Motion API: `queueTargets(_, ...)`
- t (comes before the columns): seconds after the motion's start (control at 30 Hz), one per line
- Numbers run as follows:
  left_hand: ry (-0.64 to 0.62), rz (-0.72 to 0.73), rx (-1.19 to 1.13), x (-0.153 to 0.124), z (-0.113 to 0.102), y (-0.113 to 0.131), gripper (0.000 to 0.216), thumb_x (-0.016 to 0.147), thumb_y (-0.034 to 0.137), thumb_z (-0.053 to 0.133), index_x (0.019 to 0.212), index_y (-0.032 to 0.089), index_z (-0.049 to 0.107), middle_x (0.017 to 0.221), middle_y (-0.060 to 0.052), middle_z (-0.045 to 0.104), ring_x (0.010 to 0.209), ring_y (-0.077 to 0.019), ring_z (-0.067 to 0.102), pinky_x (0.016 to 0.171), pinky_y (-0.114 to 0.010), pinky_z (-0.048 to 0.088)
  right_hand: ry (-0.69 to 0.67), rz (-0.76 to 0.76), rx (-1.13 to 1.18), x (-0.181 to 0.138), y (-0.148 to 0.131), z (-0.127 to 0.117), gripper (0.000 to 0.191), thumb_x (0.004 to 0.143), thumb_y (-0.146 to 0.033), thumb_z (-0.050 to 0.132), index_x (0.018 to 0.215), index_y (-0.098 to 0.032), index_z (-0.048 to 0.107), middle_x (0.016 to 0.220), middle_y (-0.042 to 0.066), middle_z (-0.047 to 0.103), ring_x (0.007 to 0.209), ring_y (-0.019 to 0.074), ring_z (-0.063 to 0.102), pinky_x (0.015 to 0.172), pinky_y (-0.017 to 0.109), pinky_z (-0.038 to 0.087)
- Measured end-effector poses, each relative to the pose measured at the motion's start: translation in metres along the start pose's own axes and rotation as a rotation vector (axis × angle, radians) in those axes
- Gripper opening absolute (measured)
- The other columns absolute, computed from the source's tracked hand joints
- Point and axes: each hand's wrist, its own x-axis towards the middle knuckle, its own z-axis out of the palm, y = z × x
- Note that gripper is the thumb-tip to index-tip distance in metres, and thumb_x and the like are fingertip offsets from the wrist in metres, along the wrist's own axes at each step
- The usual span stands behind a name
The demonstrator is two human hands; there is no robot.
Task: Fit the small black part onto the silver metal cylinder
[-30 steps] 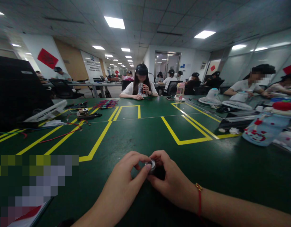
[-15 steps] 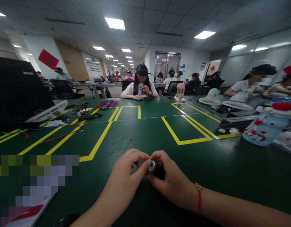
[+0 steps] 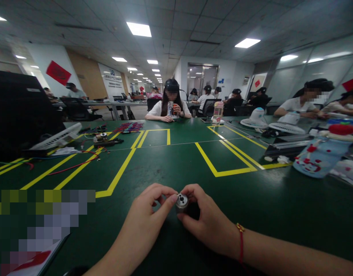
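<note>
A small silver cylindrical motor [image 3: 182, 202] stands between my two hands, low over the green table [image 3: 176, 161]. My right hand [image 3: 206, 220], with a red string bracelet on its wrist, is closed round the motor's body. My left hand [image 3: 152, 212] pinches with thumb and forefinger at the motor's top left edge. The motor's round end face, with small dark holes, points up towards me.
Yellow tape outlines [image 3: 222, 159] mark the mat. Red wires and parts [image 3: 87, 151] lie at the left beside a black monitor [image 3: 20, 111]. A blue bottle [image 3: 320, 155] and white fans [image 3: 280, 124] are on the right. People sit at the far edge and right.
The motor's end face has come out from under my left fingertips and now shows plainly. Both hands have stayed in almost the same spot.
</note>
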Motion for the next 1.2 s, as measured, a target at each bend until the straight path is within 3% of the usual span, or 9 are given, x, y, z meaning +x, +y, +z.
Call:
queueTargets(0.17,-0.018,-0.027,0.051,-0.002,-0.002,-0.009,0.017,0.090,0.028,0.054,0.086,0.023,0.069,0.085,-0.001,0.071,0.082,-0.0215,0.063,0.073,-0.033,0.047,0.011,0.002,-0.016,0.000,-0.001,-0.001,0.032,0.077,-0.019,0.058,0.107,-0.019,0.048,0.098,0.000,0.058,0.086,0.0086,0.054,0.079,0.025,0.046)
queueTargets(0.37,-0.058,0.038,0.164,-0.003,-0.004,-0.016,0.016,0.091,0.024,0.051,0.085,0.023,0.066,0.086,-0.001,0.068,0.082,-0.0207,0.062,0.073,-0.032,0.047,0.036,-0.027,-0.055,0.000,-0.001,-0.002,0.031,0.076,-0.018,0.058,0.106,-0.019,0.048,0.097,0.000,0.057,0.085,0.0079,0.054,0.078,0.024,0.046)
queueTargets(0.6,-0.236,0.147,0.380,-0.007,0.002,-0.019,0.014,0.087,0.016,0.055,0.085,0.024,0.066,0.091,-0.001,0.067,0.090,-0.0239,0.061,0.078,-0.036,0.045,0.048,-0.028,-0.076,-0.002,0.000,-0.002,0.033,0.074,-0.015,0.056,0.106,-0.018,0.047,0.097,0.000,0.056,0.087,0.0083,0.053,0.079,0.024,0.045)
queueTargets(1.2,-0.221,0.148,0.405,-0.009,0.009,-0.018,0.016,0.087,0.015,0.054,0.091,0.024,0.068,0.094,-0.003,0.067,0.091,-0.0244,0.060,0.080,-0.037,0.046,0.041,-0.026,-0.057,-0.001,0.000,0.000,0.032,0.074,-0.013,0.055,0.105,-0.018,0.048,0.096,0.000,0.056,0.086,0.0082,0.053,0.079,0.023,0.044)
